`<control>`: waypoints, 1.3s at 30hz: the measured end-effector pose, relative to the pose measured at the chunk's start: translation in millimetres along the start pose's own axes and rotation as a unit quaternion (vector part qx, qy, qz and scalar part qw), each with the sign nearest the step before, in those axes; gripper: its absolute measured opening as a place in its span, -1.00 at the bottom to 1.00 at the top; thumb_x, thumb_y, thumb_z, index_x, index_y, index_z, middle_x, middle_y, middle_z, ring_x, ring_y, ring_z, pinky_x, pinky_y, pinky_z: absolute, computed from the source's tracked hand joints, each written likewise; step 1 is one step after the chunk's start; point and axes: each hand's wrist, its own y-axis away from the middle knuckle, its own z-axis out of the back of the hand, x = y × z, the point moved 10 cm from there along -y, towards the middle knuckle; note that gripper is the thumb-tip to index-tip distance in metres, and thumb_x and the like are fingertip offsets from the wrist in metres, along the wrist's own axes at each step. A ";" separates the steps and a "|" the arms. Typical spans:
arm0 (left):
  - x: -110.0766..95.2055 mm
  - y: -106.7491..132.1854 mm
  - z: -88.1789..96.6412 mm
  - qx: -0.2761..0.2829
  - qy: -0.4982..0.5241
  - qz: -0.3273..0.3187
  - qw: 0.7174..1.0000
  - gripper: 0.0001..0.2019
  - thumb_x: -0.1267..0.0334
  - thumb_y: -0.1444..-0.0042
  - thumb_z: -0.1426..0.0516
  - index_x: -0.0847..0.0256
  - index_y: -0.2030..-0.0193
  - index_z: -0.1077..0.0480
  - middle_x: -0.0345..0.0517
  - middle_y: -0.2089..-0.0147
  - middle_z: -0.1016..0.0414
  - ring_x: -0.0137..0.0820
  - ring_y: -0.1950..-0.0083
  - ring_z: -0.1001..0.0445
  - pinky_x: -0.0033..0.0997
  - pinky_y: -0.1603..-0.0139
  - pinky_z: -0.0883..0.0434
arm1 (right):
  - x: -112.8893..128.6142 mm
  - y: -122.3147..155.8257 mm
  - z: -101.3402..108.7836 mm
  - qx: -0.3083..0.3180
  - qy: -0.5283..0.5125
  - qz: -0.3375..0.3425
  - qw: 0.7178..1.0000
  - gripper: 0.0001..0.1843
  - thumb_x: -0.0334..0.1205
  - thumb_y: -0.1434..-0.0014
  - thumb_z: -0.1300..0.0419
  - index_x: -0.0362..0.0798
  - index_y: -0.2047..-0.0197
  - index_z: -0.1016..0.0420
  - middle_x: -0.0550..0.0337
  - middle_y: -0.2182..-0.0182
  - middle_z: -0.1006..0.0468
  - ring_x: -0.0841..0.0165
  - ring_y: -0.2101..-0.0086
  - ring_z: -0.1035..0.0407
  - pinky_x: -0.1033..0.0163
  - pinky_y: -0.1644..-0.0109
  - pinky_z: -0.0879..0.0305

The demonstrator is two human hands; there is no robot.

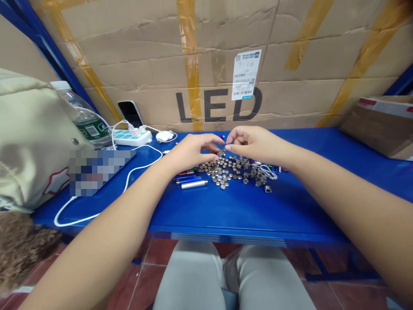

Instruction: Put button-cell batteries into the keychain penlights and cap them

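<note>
Over a pile of small round silver button cells [222,176], my left hand [195,150] curves its thumb and fingers around a small shiny metal piece [221,153]. My right hand [253,142] faces it from the other side, fingertips pinched close to the left fingers. Whatever those right fingertips hold is too small to make out. Below my left hand lie a silver metal tube [194,184], a blue tube [189,180] and a red one [192,172]. Small metal clip-like parts [258,175] are heaped under my right hand, beside a coiled white cord [269,171].
A blue table [226,215] carries everything. At left are a bag [35,137], a plastic bottle [88,120], a power strip [132,137], a phone [130,114] and a white cable [129,176]. A large cardboard box [145,64] stands behind; a smaller box [380,129] sits right.
</note>
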 end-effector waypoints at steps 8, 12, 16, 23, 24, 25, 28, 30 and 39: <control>3.3 1.0 1.0 -0.006 -0.016 -0.003 1.000 -0.63 0.32 -0.08 -0.27 0.22 -0.06 -0.44 -0.05 0.11 -0.65 -0.31 0.05 -0.61 -0.24 -0.09 -0.48 | -17.4 23.1 -14.7 0.230 0.118 -0.023 0.966 -0.70 0.12 -0.02 -0.29 0.06 0.45 -0.52 0.27 0.58 -0.49 0.41 0.59 -0.27 0.24 0.52 -0.08; 2.4 0.8 0.9 -0.006 -0.015 -0.008 1.000 -0.63 0.30 -0.08 -0.26 0.21 -0.06 -0.44 -0.06 0.11 -0.65 -0.31 0.06 -0.61 -0.24 -0.09 -0.48 | -13.7 32.8 -32.0 0.295 0.157 -0.003 0.943 -0.76 0.03 -0.02 -0.28 0.06 0.51 -0.54 0.23 0.56 -0.54 0.36 0.58 -0.32 0.23 0.54 -0.11; 2.9 0.9 0.9 -0.006 -0.012 -0.004 1.000 -0.63 0.31 -0.08 -0.26 0.21 -0.06 -0.44 -0.06 0.11 -0.64 -0.30 0.04 -0.60 -0.24 -0.09 -0.48 | -6.0 32.0 -35.9 0.283 0.177 0.011 0.943 -0.84 -0.14 -0.06 -0.21 0.05 0.50 -0.53 0.21 0.52 -0.56 0.35 0.54 -0.36 0.23 0.49 -0.17; 2.3 2.4 -4.2 0.013 0.013 0.007 1.000 -0.63 0.33 -0.07 -0.26 0.20 -0.06 -0.44 -0.07 0.12 -0.64 -0.32 0.07 -0.61 -0.27 -0.04 -0.49 | 7.8 19.6 -6.7 0.143 0.112 0.012 0.983 -0.92 -0.19 -0.05 -0.18 0.06 0.38 -0.49 0.30 0.55 -0.48 0.41 0.54 -0.28 0.25 0.48 -0.11; 1.4 2.5 -5.0 0.016 0.019 0.009 1.000 -0.66 0.32 -0.07 -0.25 0.20 -0.03 -0.46 -0.07 0.12 -0.64 -0.32 0.08 -0.61 -0.28 -0.03 -0.50 | 10.8 17.4 -2.1 0.115 0.101 0.018 0.988 -0.92 -0.18 -0.06 -0.18 0.05 0.37 -0.48 0.31 0.56 -0.46 0.41 0.54 -0.27 0.26 0.47 -0.10; 0.1 2.7 -5.6 0.019 0.026 0.010 0.999 -0.69 0.32 -0.08 -0.24 0.21 0.00 -0.47 -0.07 0.12 -0.64 -0.32 0.08 -0.60 -0.29 -0.01 -0.50 | 13.0 15.5 2.1 0.088 0.093 0.023 0.992 -0.92 -0.18 -0.06 -0.18 0.04 0.37 -0.47 0.31 0.57 -0.44 0.42 0.54 -0.25 0.26 0.47 -0.09; -4.6 2.9 -5.8 0.017 0.044 0.005 0.999 -0.75 0.32 -0.09 -0.22 0.22 0.07 -0.51 -0.10 0.13 -0.64 -0.34 0.10 -0.60 -0.35 0.03 -0.50 | 16.4 11.4 9.0 0.028 0.081 0.031 0.996 -0.90 -0.16 -0.07 -0.18 0.01 0.36 -0.44 0.32 0.58 -0.40 0.42 0.53 -0.22 0.25 0.44 -0.08; -6.7 3.1 -4.7 0.011 0.038 0.000 0.999 -0.75 0.31 -0.09 -0.22 0.22 0.07 -0.53 -0.11 0.14 -0.63 -0.36 0.12 -0.58 -0.38 0.07 -0.49 | 17.6 10.0 8.4 0.015 0.082 0.039 0.996 -0.89 -0.16 -0.08 -0.18 0.00 0.36 -0.43 0.31 0.58 -0.40 0.42 0.52 -0.22 0.25 0.42 -0.07; -10.8 1.8 3.0 -0.022 -0.013 -0.024 0.999 -0.71 0.13 -0.21 -0.16 0.18 0.02 -0.57 -0.10 0.18 -0.55 -0.38 0.18 -0.49 -0.37 0.11 -0.39 | 26.1 11.1 7.4 0.003 0.117 0.123 0.986 -0.86 -0.14 -0.17 -0.12 -0.02 0.33 -0.38 0.29 0.54 -0.40 0.42 0.49 -0.23 0.29 0.41 -0.04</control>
